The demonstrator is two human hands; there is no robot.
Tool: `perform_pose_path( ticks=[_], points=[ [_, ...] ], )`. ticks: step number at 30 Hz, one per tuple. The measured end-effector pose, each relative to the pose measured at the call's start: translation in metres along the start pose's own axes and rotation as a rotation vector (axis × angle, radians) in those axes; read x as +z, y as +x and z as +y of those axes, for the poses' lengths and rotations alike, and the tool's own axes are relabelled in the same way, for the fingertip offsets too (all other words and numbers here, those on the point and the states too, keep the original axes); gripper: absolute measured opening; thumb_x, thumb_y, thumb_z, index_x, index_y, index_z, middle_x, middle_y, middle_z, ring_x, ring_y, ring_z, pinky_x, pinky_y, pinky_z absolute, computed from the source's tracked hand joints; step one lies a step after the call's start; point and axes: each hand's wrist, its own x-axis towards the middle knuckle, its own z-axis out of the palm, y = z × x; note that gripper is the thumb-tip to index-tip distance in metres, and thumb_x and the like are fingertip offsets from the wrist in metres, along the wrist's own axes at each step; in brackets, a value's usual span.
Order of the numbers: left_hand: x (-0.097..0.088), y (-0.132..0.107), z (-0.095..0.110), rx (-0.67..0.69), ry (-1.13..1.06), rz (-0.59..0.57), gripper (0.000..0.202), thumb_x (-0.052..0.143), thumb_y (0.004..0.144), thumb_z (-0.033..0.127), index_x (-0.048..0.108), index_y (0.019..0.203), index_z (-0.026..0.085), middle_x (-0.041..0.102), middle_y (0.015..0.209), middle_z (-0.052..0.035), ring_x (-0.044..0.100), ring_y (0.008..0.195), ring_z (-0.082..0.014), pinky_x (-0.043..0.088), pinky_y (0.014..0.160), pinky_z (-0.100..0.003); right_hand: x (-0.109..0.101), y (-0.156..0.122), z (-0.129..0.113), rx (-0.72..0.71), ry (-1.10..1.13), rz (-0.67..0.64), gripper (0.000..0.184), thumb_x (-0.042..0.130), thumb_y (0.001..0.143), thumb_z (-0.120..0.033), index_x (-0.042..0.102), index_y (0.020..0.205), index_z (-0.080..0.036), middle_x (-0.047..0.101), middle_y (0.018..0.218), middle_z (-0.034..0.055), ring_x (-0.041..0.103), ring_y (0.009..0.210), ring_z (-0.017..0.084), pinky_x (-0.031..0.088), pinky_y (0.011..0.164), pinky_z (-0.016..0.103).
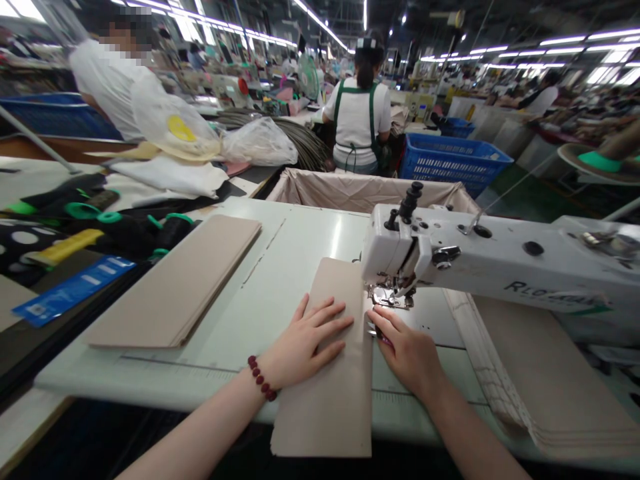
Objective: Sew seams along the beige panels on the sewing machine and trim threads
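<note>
A beige panel (325, 407) lies lengthwise on the sewing table, its near end hanging past the front edge. My left hand (310, 340), with a dark red bead bracelet at the wrist, rests flat on it with fingers spread. Beside the panel's right edge, my right hand (407, 350) curls around small thread snips (372, 329); two metal tips show and the rest is mostly hidden in the palm. Its fingertips sit just in front of the presser foot (393, 298) of a white sewing machine (480, 267). The panel's right edge runs along the left side of the foot.
A stack of beige panels (185, 280) lies on the left, and another stack (555, 373) on the right, under the machine arm. Thread cones (175, 230) and a blue packet (73, 290) are far left. Behind are a cloth-lined bin (320, 190), a blue crate (453, 160) and co-workers.
</note>
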Motion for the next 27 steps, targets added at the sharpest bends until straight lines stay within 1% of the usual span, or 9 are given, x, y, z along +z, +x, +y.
perform_pose_path(
  ticks=[5, 8, 13, 17, 21, 24, 27],
  points=[
    [-0.0003, -0.0001, 0.0004, -0.006, 0.010, -0.019, 0.044, 0.042, 0.098, 0.041, 0.039, 0.142, 0.036, 0.030, 0.151, 0.0010, 0.021, 0.141, -0.0243, -0.001, 0.115, -0.055, -0.0011, 0.0001, 0.0003, 0.013, 0.013, -0.008, 0.053, 0.044, 0.093, -0.019, 0.036, 0.142, -0.038, 0.038, 0.146, -0.0097, 0.055, 0.114, 0.017, 0.052, 0.086, 0.032],
    [0.0000, -0.0004, 0.0002, -0.005, 0.014, -0.015, 0.044, 0.043, 0.098, 0.040, 0.039, 0.142, 0.036, 0.031, 0.150, 0.0007, 0.021, 0.141, -0.0242, -0.001, 0.115, -0.055, -0.0012, 0.0004, 0.0003, 0.009, 0.029, -0.004, 0.052, 0.044, 0.093, -0.019, 0.037, 0.142, -0.036, 0.038, 0.146, -0.0090, 0.055, 0.114, 0.017, 0.051, 0.089, 0.031],
    [0.0009, 0.0003, -0.0002, 0.003, 0.005, 0.010, 0.043, 0.044, 0.098, 0.039, 0.042, 0.141, 0.035, 0.033, 0.149, -0.0006, 0.023, 0.140, -0.0256, 0.001, 0.115, -0.055, -0.0020, 0.0006, 0.0009, 0.008, 0.041, -0.003, 0.050, 0.043, 0.094, -0.020, 0.039, 0.141, -0.036, 0.039, 0.146, -0.0079, 0.055, 0.114, 0.017, 0.051, 0.088, 0.031],
    [0.0016, 0.0011, -0.0003, -0.001, 0.020, -0.007, 0.043, 0.042, 0.099, 0.041, 0.040, 0.142, 0.035, 0.032, 0.150, -0.0004, 0.021, 0.141, -0.0252, 0.000, 0.115, -0.056, -0.0020, -0.0001, 0.0013, 0.010, 0.049, -0.006, 0.051, 0.043, 0.093, -0.018, 0.038, 0.141, -0.036, 0.039, 0.146, -0.0083, 0.055, 0.115, 0.017, 0.051, 0.090, 0.032],
    [0.0025, 0.0010, -0.0011, 0.007, 0.013, 0.012, 0.044, 0.043, 0.098, 0.040, 0.042, 0.142, 0.034, 0.033, 0.149, -0.0020, 0.023, 0.140, -0.0263, 0.001, 0.115, -0.056, -0.0007, 0.0000, 0.0012, 0.013, 0.047, -0.003, 0.053, 0.043, 0.092, -0.017, 0.038, 0.141, -0.036, 0.039, 0.146, -0.0077, 0.055, 0.115, 0.017, 0.051, 0.089, 0.032],
    [0.0031, 0.0005, -0.0018, 0.011, 0.009, 0.024, 0.044, 0.044, 0.098, 0.039, 0.042, 0.141, 0.033, 0.033, 0.149, -0.0020, 0.023, 0.140, -0.0267, 0.001, 0.115, -0.056, -0.0003, 0.0003, 0.0012, 0.012, 0.052, 0.006, 0.052, 0.043, 0.093, -0.017, 0.038, 0.141, -0.036, 0.040, 0.146, -0.0073, 0.055, 0.115, 0.017, 0.050, 0.091, 0.031],
    [0.0032, 0.0003, -0.0019, 0.007, 0.019, 0.011, 0.044, 0.043, 0.098, 0.040, 0.041, 0.142, 0.034, 0.032, 0.150, -0.0011, 0.022, 0.140, -0.0258, 0.001, 0.115, -0.056, -0.0009, 0.0001, 0.0013, 0.012, 0.057, 0.007, 0.050, 0.042, 0.094, -0.018, 0.039, 0.140, -0.036, 0.040, 0.145, -0.0079, 0.055, 0.115, 0.017, 0.050, 0.090, 0.031]
  ],
)
